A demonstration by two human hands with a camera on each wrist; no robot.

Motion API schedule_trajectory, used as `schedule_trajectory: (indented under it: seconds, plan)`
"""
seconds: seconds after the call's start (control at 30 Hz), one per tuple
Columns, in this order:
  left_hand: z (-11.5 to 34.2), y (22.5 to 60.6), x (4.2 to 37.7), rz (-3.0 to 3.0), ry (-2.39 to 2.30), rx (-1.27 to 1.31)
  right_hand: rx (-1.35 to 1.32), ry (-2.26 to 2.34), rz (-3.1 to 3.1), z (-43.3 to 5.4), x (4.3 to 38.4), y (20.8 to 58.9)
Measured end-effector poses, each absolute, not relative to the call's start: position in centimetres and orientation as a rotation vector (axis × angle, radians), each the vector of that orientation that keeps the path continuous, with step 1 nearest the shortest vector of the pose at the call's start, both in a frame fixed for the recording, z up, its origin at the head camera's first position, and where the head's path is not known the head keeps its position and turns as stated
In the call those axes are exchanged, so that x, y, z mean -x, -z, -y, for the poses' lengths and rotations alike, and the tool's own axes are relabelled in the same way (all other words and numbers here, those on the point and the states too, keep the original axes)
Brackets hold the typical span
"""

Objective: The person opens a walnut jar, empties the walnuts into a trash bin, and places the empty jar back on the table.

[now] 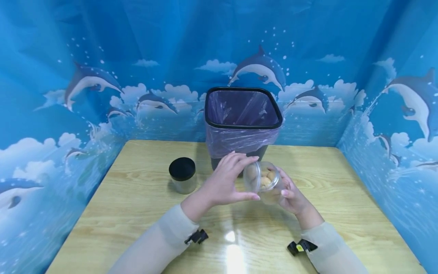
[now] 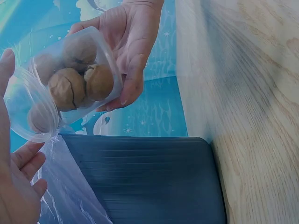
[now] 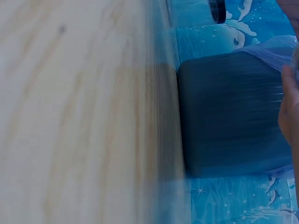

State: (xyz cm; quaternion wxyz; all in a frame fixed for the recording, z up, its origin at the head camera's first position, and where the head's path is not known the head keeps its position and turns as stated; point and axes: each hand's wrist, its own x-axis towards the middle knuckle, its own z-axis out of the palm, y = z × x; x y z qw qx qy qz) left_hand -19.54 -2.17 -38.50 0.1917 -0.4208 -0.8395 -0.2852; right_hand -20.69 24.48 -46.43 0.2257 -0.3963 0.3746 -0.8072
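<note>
My right hand (image 1: 291, 194) grips a clear plastic jar (image 2: 105, 60) from its right side, tilted so its mouth faces left. Several brown walnuts (image 2: 67, 88) with cracked shells lie inside. My left hand (image 1: 227, 180) pinches a clear round lid (image 1: 251, 177) by its edge, thumb low and fingers above. The lid stands right at the jar's mouth, and one walnut shows through the clear plastic there. In the left wrist view the right hand (image 2: 128, 46) cups the jar's base. The right wrist view shows only part of the right hand (image 3: 290, 109) at its edge.
Behind the hands stands a dark bin (image 1: 236, 148) lined with a thin purple bag (image 1: 241, 137). A second clear jar with a black lid (image 1: 182, 169) stands left of the bin on the wooden table (image 1: 137, 213). Dolphin-print curtains (image 1: 164, 45) enclose the table's back and sides.
</note>
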Motion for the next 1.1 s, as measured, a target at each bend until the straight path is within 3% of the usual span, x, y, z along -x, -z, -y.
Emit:
schedule_trajectory:
  seconds: [1.1]
  plan:
    - [6.4, 43.1, 18.9, 2.694, 1.026, 0.967, 1.065, 2.274, -0.961, -25.2, 20.8, 46.1]
